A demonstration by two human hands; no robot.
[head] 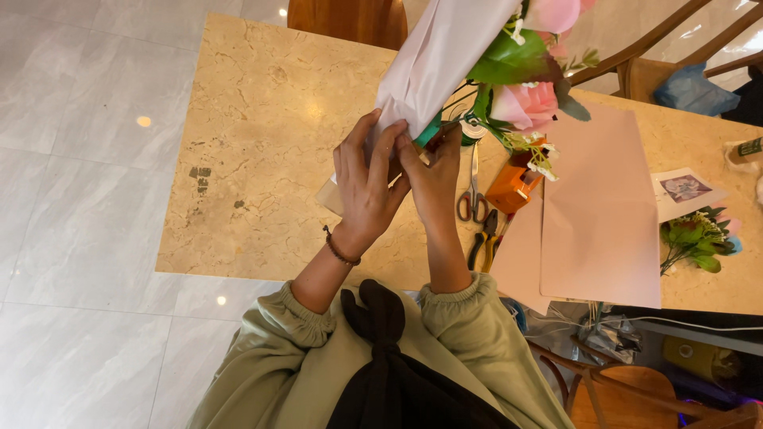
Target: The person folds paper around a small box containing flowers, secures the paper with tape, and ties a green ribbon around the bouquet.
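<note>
Both hands meet at the centre of the view, over the polished beige marble table. The left hand, a dark bead bracelet on its wrist, is closed around the lower end of the bouquet of pink artificial roses in pale pink wrapping paper, which rises toward 12 o'clock. The right hand pinches the same bundle just beside it, fingers closed at the green stems. At 3 o'clock of the hands lie grey-handled scissors, black-and-yellow pliers, an orange plastic tape dispenser and flat pink paper sheets; farther out, a small green flower sprig
</note>
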